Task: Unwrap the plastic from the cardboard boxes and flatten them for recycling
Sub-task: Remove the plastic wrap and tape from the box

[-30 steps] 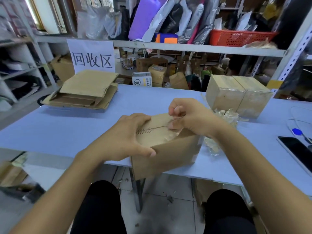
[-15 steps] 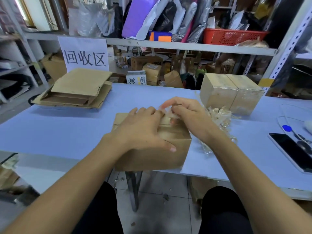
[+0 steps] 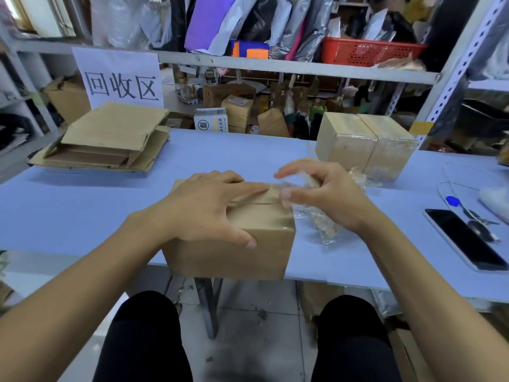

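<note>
A brown cardboard box [image 3: 234, 244] is sitting at the frame's centre on the near edge of the table, closed, its top seam showing, clear plastic [image 3: 300, 188] lifting off its right top corner. Crumpled plastic wrap [image 3: 322, 221] is lying just right of it. Two wrapped boxes [image 3: 366, 144] are standing side by side, touching, at the upper right, plastic glinting on their fronts. Flattened cardboard [image 3: 110, 142] is lying stacked at the upper left.
</note>
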